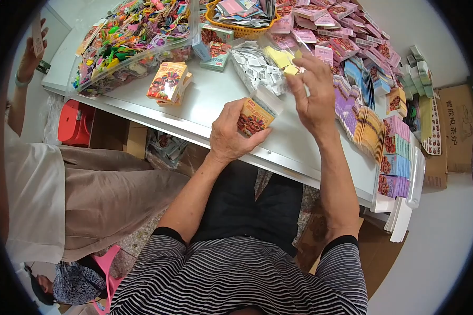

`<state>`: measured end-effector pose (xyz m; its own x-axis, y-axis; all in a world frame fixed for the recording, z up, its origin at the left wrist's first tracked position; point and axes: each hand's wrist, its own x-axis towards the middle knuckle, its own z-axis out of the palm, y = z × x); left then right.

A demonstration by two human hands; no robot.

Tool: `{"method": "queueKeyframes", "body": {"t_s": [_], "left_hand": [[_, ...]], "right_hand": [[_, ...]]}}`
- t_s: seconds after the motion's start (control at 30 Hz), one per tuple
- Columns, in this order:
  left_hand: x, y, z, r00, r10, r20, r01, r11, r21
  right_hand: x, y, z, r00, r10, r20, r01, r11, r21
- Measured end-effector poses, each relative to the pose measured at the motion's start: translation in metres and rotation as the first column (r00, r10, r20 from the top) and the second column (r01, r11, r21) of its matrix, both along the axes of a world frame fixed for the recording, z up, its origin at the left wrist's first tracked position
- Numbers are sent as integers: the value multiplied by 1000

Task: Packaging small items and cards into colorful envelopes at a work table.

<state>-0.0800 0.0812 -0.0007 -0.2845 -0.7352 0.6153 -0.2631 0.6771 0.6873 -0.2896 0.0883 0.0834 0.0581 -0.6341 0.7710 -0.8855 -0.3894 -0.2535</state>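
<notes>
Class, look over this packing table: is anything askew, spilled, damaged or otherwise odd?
Nothing looks spilled or damaged. The left hand holds a small orange box with its top flap open. Two more orange boxes lie tilted on the white table. The right hand pinches a small yellow piece.

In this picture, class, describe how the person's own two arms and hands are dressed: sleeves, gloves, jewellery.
Both the left hand and the right hand are bare, with no gloves and no visible rings or watch. The forearms are uncovered. Short sleeves of a black-and-white striped top, edged with dark cuffs, end at the upper arms.
</notes>
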Motion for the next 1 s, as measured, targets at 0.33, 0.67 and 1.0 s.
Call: {"method": "queueKeyframes", "body": {"t_s": [0.33,0.67,1.0], "left_hand": [[0,-2,1,1000,18,25,-17,999,-40],[2,-3,-2,1000,15,12,-15,1000,-11],[5,-4,3,1000,28,10,-28,1000,5]], "right_hand": [[24,22,2,966,119,-228,-80,981,176],[48,-58,32,917,211,339,-320,897,305],[118,-218,46,884,349,-310,-238,909,343]]}}
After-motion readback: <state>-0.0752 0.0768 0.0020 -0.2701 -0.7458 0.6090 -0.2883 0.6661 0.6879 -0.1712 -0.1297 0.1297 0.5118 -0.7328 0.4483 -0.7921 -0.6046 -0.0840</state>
